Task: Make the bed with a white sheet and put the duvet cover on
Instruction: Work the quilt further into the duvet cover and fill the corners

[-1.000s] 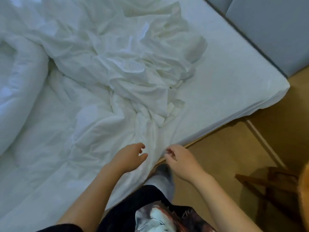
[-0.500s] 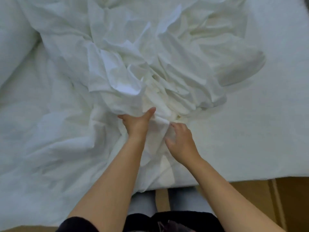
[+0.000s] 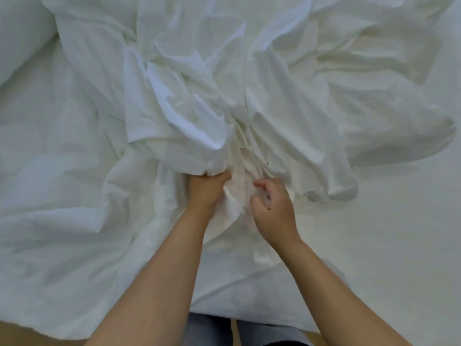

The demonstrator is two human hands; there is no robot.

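Note:
A crumpled white sheet (image 3: 224,96) lies heaped across the middle of the bed. My left hand (image 3: 205,189) grips a thick bunch of it at the near edge of the heap, with the fingers buried under the folds. Just to the right, my right hand (image 3: 272,208) has its fingers curled round a small fold of the same cloth. A rolled white duvet (image 3: 20,33) lies at the far left. The flat covered mattress (image 3: 399,233) shows to the right of the heap.
More loose white cloth (image 3: 50,208) spreads over the left half of the bed and hangs past its near edge. A strip of tan floor (image 3: 15,333) shows at the bottom left. My legs (image 3: 212,328) stand against the bed's near edge.
I have leaned in over the bed from its corner. Both hands reached forward from the near edge into the heap; the left closed on a bunch of cloth, the right curled in beside it.

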